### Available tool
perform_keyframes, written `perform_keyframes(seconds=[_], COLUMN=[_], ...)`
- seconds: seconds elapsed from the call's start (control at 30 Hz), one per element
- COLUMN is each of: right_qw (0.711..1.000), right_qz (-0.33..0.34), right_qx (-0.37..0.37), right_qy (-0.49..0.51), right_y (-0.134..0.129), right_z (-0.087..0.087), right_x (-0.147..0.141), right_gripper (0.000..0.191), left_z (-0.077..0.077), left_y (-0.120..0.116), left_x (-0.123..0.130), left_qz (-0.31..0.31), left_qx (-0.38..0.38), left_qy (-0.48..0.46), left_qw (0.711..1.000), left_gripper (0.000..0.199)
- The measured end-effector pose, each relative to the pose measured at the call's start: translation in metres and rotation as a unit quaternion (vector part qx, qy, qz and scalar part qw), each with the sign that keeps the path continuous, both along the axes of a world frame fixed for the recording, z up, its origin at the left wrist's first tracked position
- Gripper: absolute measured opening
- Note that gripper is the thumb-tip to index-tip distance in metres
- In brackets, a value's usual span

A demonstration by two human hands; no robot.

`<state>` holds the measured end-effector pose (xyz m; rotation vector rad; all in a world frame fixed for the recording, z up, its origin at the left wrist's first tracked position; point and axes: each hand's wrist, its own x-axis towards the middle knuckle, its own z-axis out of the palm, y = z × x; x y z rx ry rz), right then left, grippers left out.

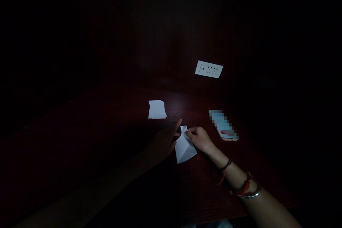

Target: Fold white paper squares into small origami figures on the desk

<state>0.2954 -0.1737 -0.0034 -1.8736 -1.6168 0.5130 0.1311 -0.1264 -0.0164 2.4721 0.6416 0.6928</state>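
A white piece of folded paper (184, 148) lies on the dark reddish table in front of me, with crease lines running across its lower part. My right hand (200, 139) pinches its upper right edge between thumb and fingertips. At the left edge of the same paper is my left hand (166, 141), in shadow, its index finger stretched away from me and its thumb lower down, apart. A dark patch between the left fingers and the paper is too dim to make out. Farther off, a small stack of white paper pieces (157, 109) rests on the table.
A phone (223, 125) with a blurred-out screen lies to the right of my right hand. A white power socket plate (208, 69) is on the dark upright panel behind the table (192, 181). The surroundings are very dark.
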Motion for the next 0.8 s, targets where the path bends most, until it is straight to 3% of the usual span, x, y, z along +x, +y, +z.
perform_keyframes(seconds=[0.37,0.63,0.8], right_qw=[0.999,1.0,0.999], right_qz=[0.016,0.018,0.02], right_qx=[0.016,0.017,0.023], right_qy=[0.023,0.016,0.018], right_y=[-0.0037,-0.0093,-0.0092], right_z=[-0.0002,0.0063,0.0063], right_x=[-0.001,-0.0034,-0.0028], right_gripper=[0.025,0.012,0.023], left_z=[0.0013,-0.0029,-0.0023], left_y=[0.002,0.0026,0.0015], left_x=[-0.0036,-0.0013,-0.002], left_qz=[-0.021,0.001,0.006], left_qx=[0.014,0.04,0.061], left_qy=[-0.014,-0.006,0.016], left_qw=[1.0,0.999,0.998], left_gripper=[0.062,0.035,0.023])
